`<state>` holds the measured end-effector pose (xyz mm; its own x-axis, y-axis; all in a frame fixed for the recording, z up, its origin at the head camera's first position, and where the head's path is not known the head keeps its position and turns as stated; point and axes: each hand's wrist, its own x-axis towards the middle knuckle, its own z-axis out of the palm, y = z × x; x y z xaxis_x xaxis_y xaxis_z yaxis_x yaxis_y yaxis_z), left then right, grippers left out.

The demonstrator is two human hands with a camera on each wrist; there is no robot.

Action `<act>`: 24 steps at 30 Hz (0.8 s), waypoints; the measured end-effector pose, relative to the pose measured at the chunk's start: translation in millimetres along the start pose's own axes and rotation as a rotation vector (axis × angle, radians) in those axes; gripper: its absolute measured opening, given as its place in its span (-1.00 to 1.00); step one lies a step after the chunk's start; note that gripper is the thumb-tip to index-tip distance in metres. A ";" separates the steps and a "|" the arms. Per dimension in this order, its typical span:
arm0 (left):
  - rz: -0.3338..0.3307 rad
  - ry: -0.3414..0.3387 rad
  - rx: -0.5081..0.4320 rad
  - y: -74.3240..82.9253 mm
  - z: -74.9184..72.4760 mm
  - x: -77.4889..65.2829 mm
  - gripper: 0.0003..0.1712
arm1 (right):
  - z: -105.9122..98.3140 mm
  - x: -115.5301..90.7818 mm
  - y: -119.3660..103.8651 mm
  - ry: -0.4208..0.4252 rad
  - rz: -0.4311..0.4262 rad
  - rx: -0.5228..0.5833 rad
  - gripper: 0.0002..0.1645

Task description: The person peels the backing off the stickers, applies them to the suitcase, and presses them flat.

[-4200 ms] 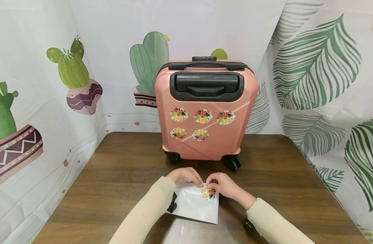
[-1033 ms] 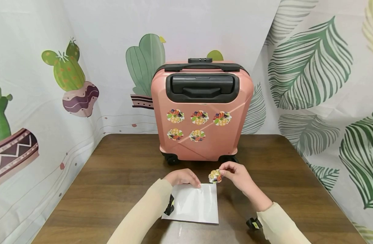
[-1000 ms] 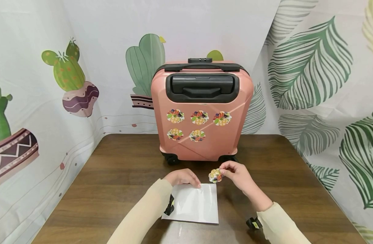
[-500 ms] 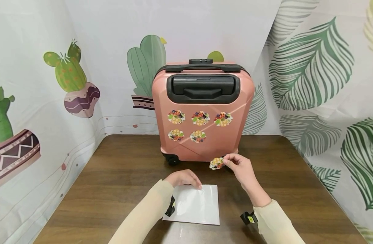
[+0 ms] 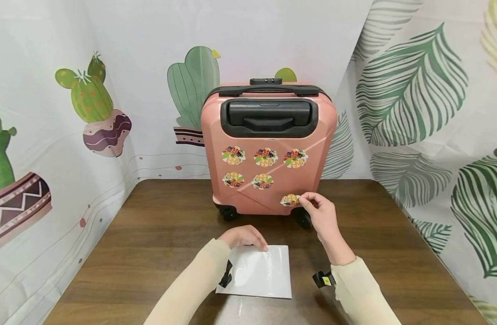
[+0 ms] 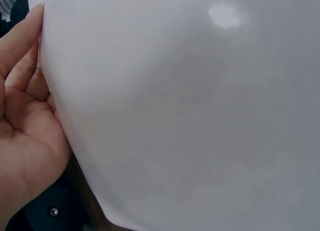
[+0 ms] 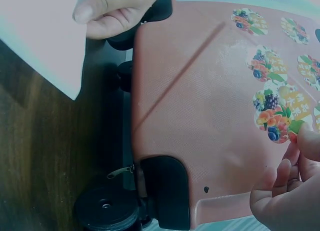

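Note:
My right hand [image 5: 322, 219] pinches a fruit-print sticker [image 5: 290, 200] by its right edge, thumb against fingers. The sticker is in front of the lower right of a pink suitcase [image 5: 248, 203]; I cannot tell whether it touches the shell. In the right wrist view the held sticker [image 7: 282, 113] shows berries and yellow lettering. My left hand [image 5: 245, 236] holds the far edge of a white sheet [image 5: 260, 275] near the table's front. In the left wrist view the thumb and fingers of my left hand [image 6: 30, 126] grip the edge of that sheet [image 6: 175, 116].
Several similar stickers are on the suitcase: a top row of three [image 5: 266, 157] and two below [image 5: 262, 181]. The suitcase stands on black wheels [image 5: 229, 212] at the back of the wooden table [image 5: 163, 234]. A printed cloth [image 5: 146, 90] hangs behind.
My right hand has peeled the sticker off the white sheet and carried it up and forward to the suitcase's lower right. My left hand has stayed at the sheet's edge.

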<state>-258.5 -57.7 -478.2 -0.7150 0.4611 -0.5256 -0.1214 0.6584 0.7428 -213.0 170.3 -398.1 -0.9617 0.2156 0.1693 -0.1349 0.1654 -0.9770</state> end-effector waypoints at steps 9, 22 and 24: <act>0.001 0.005 0.029 4.8 1.3 -3.5 -0.77 | 3.4 12.6 -3.0 0.081 0.017 0.067 -0.89; -0.012 0.007 0.003 4.7 2.1 -3.7 -0.77 | 9.7 22.6 -5.3 0.190 -0.021 0.139 -0.93; -0.010 0.005 0.001 4.8 2.2 -4.2 -0.78 | 10.6 23.5 -5.5 0.196 -0.032 0.144 -0.89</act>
<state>-254.6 -55.2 -473.3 -0.7174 0.4514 -0.5307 -0.1275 0.6638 0.7370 -237.5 164.3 -390.1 -0.8935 0.3978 0.2083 -0.2102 0.0393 -0.9769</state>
